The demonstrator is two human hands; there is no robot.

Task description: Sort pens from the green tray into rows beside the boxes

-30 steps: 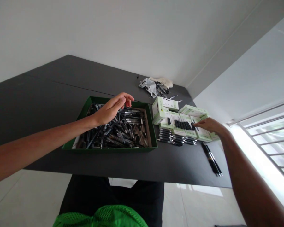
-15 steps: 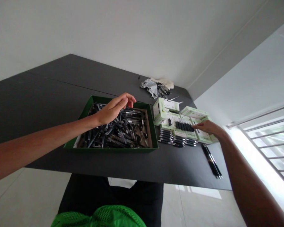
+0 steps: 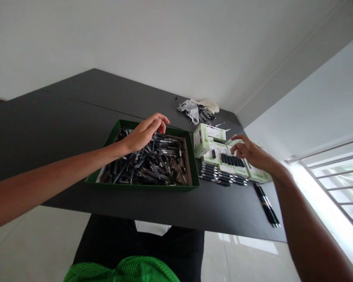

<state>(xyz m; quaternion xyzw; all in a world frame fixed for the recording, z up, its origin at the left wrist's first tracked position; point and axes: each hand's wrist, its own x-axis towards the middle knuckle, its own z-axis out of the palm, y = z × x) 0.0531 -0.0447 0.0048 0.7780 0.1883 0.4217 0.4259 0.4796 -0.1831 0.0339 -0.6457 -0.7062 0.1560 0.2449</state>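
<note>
The right hand (image 3: pixel 248 152), fingers loosely curled and parted, is above the green-and-white boxes (image 3: pixel 207 157) bearing a row of short black pieces (image 3: pixel 232 160). The left hand (image 3: pixel 147 131), half-curled, overlies the green tray (image 3: pixel 196 172) of loose pens (image 3: pixel 153 164); whether it grips anything cannot be told.

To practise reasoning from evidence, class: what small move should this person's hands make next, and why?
Probably lower the left hand so its fingers reach the loose pens in the green box. It hovers just above them, seemingly holding nothing, while the right hand is raised over the pale green cartons, away from that box.
</note>
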